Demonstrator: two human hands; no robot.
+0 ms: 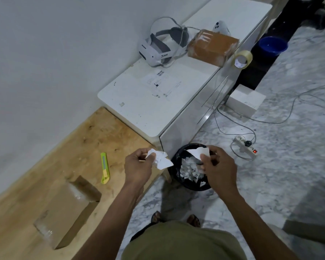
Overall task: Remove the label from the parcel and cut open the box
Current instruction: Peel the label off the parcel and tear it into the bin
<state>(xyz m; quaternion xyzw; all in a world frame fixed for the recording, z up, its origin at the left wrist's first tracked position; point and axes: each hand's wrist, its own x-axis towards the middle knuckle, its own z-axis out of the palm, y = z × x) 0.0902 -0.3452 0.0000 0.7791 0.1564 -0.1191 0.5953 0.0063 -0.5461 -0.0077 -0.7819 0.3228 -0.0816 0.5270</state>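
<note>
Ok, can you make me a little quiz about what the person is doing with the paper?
1. True or false: both hands hold torn paper.
2. What lies on the wooden board beside the box?
A scissors
B green cutter
C tape roll
3. What sits under the right hand?

Key:
1. True: left hand and right hand each pinch a label piece.
2. B, the green cutter.
3. A black bin of paper scraps.

Yellow-green cutter (105,168), brown box (67,211), black bin (176,162), blue bucket (272,46).
</note>
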